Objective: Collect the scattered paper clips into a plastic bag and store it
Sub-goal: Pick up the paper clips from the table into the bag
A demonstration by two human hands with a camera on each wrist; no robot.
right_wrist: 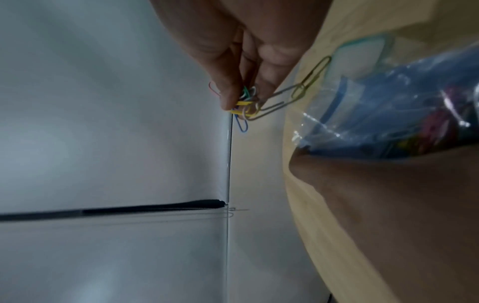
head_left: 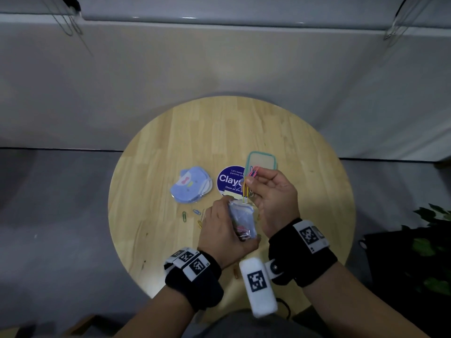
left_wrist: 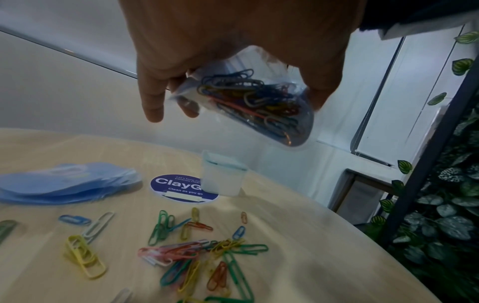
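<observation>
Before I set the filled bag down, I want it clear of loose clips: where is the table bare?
Bare wood runs along the table's far rim, beyond the lidded container, and along the right rim. Crowded: loose paper clips under the hands, the blue card stack and ClayGo sticker behind them.

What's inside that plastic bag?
Coloured paper clips fill the bag, held by the left hand. Its fingers cover part, so no full count.

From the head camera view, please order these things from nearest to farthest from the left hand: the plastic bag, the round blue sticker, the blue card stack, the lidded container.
1. The plastic bag: gripped by the left hand.
2. The round blue sticker: just beyond the hand.
3. The blue card stack: beyond, to the left; too close to the sticker to rank surely.
4. The lidded container: farthest, beyond and right.
</observation>
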